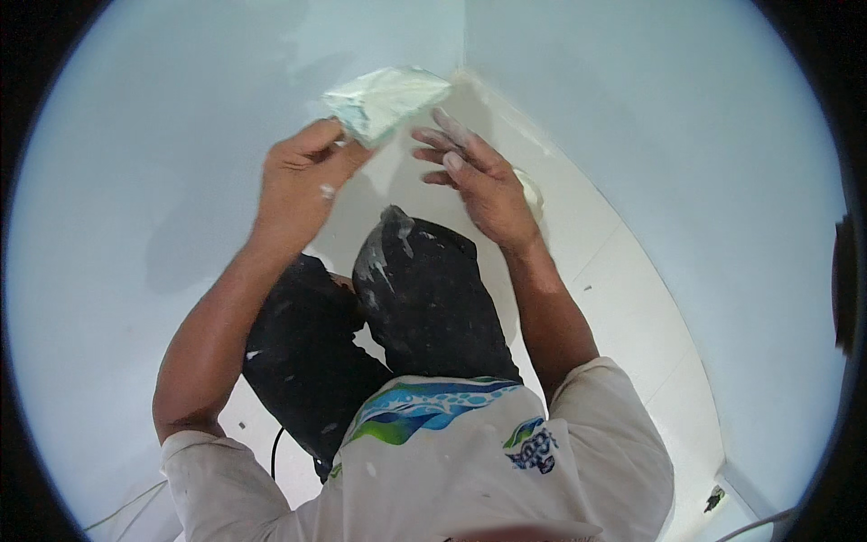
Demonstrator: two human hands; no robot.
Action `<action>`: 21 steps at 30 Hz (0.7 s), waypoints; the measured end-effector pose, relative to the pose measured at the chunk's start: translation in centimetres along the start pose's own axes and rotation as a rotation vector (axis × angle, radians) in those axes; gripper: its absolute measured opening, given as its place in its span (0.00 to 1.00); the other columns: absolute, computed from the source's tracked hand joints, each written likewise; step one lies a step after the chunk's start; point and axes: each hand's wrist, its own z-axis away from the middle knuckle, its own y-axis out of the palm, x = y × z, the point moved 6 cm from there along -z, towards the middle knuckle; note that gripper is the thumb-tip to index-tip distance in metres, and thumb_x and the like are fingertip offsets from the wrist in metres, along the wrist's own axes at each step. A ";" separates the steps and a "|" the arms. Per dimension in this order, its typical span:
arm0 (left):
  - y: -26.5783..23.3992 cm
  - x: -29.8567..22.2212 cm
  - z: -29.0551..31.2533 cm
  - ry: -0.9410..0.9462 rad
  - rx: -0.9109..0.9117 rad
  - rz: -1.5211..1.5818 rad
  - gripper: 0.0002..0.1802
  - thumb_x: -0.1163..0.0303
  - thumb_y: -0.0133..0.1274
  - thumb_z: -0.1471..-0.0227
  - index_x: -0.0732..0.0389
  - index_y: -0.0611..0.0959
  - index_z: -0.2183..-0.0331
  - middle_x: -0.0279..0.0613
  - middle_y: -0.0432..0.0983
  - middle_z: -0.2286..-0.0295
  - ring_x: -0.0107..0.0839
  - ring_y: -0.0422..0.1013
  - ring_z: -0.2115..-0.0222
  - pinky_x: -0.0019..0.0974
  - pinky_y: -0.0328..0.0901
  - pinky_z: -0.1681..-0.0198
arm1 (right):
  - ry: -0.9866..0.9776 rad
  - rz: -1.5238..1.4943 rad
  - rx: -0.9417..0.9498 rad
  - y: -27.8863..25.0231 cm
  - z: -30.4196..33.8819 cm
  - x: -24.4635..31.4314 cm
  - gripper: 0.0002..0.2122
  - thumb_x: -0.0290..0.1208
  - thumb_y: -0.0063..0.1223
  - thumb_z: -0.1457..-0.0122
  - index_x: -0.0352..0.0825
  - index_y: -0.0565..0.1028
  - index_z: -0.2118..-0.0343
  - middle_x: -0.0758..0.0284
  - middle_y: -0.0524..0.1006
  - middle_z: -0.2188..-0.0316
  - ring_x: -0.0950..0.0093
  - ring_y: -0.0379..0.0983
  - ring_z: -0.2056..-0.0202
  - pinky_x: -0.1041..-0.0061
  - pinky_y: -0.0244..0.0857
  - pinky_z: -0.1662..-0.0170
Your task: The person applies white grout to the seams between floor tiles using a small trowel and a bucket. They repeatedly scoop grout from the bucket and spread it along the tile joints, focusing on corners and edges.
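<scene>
My left hand (307,172) pinches a flat, four-cornered piece smeared with pale putty (388,99) by its lower left corner. The piece is held up in front of the wall corner; whether it is a putty knife blade or a sheet, I cannot tell. Whitish smears mark the hand's back. Just below and right of the piece, my right hand (479,176) has its fingers apart, pointing left, with grey-white dust on them. It does not appear to touch the piece. Behind my right wrist a rounded cream-coloured thing (533,194) is partly hidden.
Pale blue walls rise on the left (117,271) and right (704,135), meeting in a corner at the top. Light floor tiles (623,316) lie below. My bent knees in putty-stained dark trousers (424,289) fill the middle. Dark cables (759,524) show at lower right.
</scene>
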 end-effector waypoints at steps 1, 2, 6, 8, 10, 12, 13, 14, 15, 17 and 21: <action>0.1 -0.6 -0.1 0.051 0.017 0.018 0.08 0.71 0.61 0.40 0.62 0.88 0.59 0.29 0.76 0.71 0.18 0.65 0.72 0.29 0.62 0.69 | -0.088 -0.259 0.114 2.2 -1.4 1.2 0.24 0.34 0.49 0.30 0.34 0.66 0.33 0.59 0.74 0.41 0.65 0.72 0.44 0.61 0.68 0.42; 0.2 -1.2 0.2 0.108 0.054 0.033 0.08 0.70 0.62 0.40 0.62 0.88 0.59 0.29 0.76 0.71 0.18 0.65 0.72 0.29 0.62 0.69 | -0.085 -0.352 0.096 3.3 -2.1 1.8 0.23 0.33 0.49 0.29 0.33 0.66 0.33 0.59 0.73 0.41 0.64 0.71 0.42 0.60 0.66 0.40; 0.6 -2.4 -0.3 0.140 0.082 -0.066 0.14 0.69 0.65 0.42 0.61 0.88 0.55 0.35 0.80 0.67 0.19 0.66 0.73 0.29 0.63 0.69 | -0.079 -0.690 0.134 5.5 -4.4 2.4 0.23 0.31 0.50 0.31 0.30 0.65 0.35 0.59 0.72 0.40 0.62 0.69 0.38 0.54 0.60 0.33; 0.6 -1.9 -0.4 0.063 0.148 -0.188 0.19 0.70 0.67 0.46 0.63 0.86 0.52 0.40 0.81 0.66 0.26 0.70 0.72 0.33 0.67 0.67 | -0.032 -0.694 0.056 4.5 -5.1 1.4 0.24 0.36 0.52 0.32 0.32 0.66 0.36 0.60 0.73 0.41 0.62 0.69 0.38 0.50 0.61 0.34; 0.2 -1.2 -0.2 0.021 0.254 -0.295 0.20 0.69 0.66 0.46 0.65 0.85 0.52 0.44 0.82 0.65 0.32 0.74 0.71 0.37 0.69 0.66 | -0.006 -0.748 -0.018 2.5 -6.4 -0.3 0.23 0.36 0.49 0.30 0.32 0.66 0.35 0.59 0.74 0.42 0.62 0.71 0.40 0.54 0.64 0.35; -0.9 -0.1 0.4 -0.010 0.488 -0.484 0.22 0.67 0.64 0.44 0.61 0.83 0.48 0.45 0.82 0.62 0.36 0.76 0.67 0.41 0.71 0.60 | 0.041 -0.689 -0.114 -0.6 -8.0 -3.0 0.22 0.36 0.45 0.29 0.32 0.65 0.35 0.59 0.75 0.43 0.63 0.73 0.43 0.57 0.69 0.39; -1.4 0.9 0.7 -0.077 0.630 -0.604 0.24 0.66 0.63 0.44 0.59 0.82 0.46 0.46 0.83 0.61 0.38 0.77 0.64 0.44 0.72 0.57 | 0.064 -0.600 -0.161 -3.2 -9.1 -4.2 0.22 0.35 0.44 0.28 0.32 0.66 0.36 0.59 0.75 0.44 0.63 0.74 0.45 0.59 0.71 0.41; -1.8 1.0 1.0 -0.011 0.697 -0.623 0.24 0.65 0.63 0.44 0.58 0.82 0.46 0.47 0.82 0.61 0.41 0.77 0.64 0.45 0.72 0.56 | 0.092 -0.512 -0.206 -6.0 -10.2 -5.7 0.21 0.35 0.42 0.28 0.32 0.66 0.36 0.58 0.76 0.44 0.64 0.76 0.47 0.60 0.73 0.44; -2.3 1.4 1.6 -0.027 0.797 -0.667 0.24 0.64 0.62 0.44 0.57 0.81 0.45 0.48 0.82 0.61 0.43 0.77 0.63 0.47 0.72 0.55 | 0.163 -0.478 -0.167 -8.7 -11.8 -7.3 0.21 0.34 0.47 0.30 0.31 0.67 0.37 0.59 0.75 0.44 0.64 0.75 0.45 0.60 0.72 0.42; -3.0 2.2 2.7 -0.101 0.960 -0.716 0.23 0.62 0.61 0.43 0.59 0.81 0.47 0.50 0.82 0.61 0.47 0.77 0.61 0.49 0.72 0.54 | 0.207 0.021 -0.167 -14.1 -15.5 -10.8 0.19 0.31 0.52 0.31 0.30 0.71 0.41 0.61 0.77 0.47 0.66 0.76 0.48 0.63 0.72 0.44; -3.2 2.7 4.8 -0.204 1.043 -0.690 0.24 0.60 0.62 0.43 0.57 0.78 0.47 0.49 0.82 0.60 0.48 0.77 0.59 0.51 0.72 0.52 | 0.395 0.112 -0.428 -20.8 -20.2 -18.2 0.15 0.29 0.46 0.29 0.30 0.71 0.43 0.64 0.78 0.55 0.71 0.77 0.59 0.70 0.78 0.58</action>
